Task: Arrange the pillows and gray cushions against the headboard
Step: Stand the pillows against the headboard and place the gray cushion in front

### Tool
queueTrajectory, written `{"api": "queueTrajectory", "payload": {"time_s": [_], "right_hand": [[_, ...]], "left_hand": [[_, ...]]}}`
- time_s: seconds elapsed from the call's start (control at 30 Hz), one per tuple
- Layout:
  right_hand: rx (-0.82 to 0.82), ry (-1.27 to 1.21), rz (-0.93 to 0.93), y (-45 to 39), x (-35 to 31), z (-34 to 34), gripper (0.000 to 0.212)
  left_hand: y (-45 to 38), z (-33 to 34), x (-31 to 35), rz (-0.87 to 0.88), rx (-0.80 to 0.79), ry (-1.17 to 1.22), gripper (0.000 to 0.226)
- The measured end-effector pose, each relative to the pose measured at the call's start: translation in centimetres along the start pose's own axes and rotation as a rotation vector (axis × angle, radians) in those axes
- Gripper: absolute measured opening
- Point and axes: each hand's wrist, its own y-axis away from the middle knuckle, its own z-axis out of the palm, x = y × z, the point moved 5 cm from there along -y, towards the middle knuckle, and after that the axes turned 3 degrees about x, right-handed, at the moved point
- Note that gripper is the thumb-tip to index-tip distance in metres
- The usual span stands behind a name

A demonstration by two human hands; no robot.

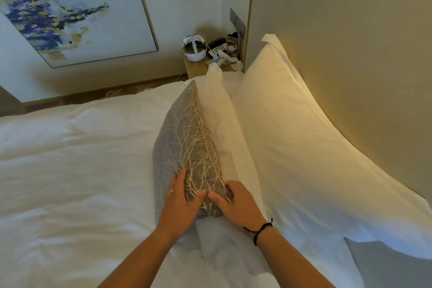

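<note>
A gray cushion [184,145] with a pale branch pattern stands on edge on the white bed, leaning against a white pillow [224,128]. Behind that, a larger white pillow [304,147] rests against the beige headboard [350,42]. My left hand [178,196] grips the cushion's near left side, fingers spread over the fabric. My right hand [236,201], with a dark cord bracelet on the wrist, holds the cushion's near right edge where it meets the pillow.
The white duvet [70,182] covers the bed to the left. A wooden bedside table [198,65] at the far corner carries a white headset, a phone and small items. A large abstract painting [58,7] hangs on the left wall.
</note>
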Motion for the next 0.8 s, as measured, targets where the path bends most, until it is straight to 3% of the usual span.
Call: {"api": "queueTrajectory", "payload": {"time_s": [0.17, 0.3, 0.4, 0.53, 0.8], "right_hand": [[0.074, 0.146, -0.016, 5.0, 3.4, -1.6, 0.067], [0.107, 0.201, 0.251, 8.5, 6.6, -2.5, 0.075], [0.053, 0.229, 0.419, 10.1, 7.5, -2.6, 0.056], [0.023, 0.249, 0.428, 11.7, 6.8, -2.9, 0.031], [0.174, 0.385, 0.335, 12.6, 4.6, -8.0, 0.045]], "left_hand": [[0.8, 1.0, 2.6, 0.154, 0.022, -0.155, 0.073], [1.0, 2.3, 5.0, 0.353, -0.001, -0.338, 0.066], [1.3, 3.8, 5.9, 0.477, -0.04, -0.465, 0.062], [1.8, 4.9, 5.4, 0.501, -0.094, -0.604, 0.059], [1.4, 3.9, 5.3, 0.564, -0.202, -0.627, 0.041]]}}
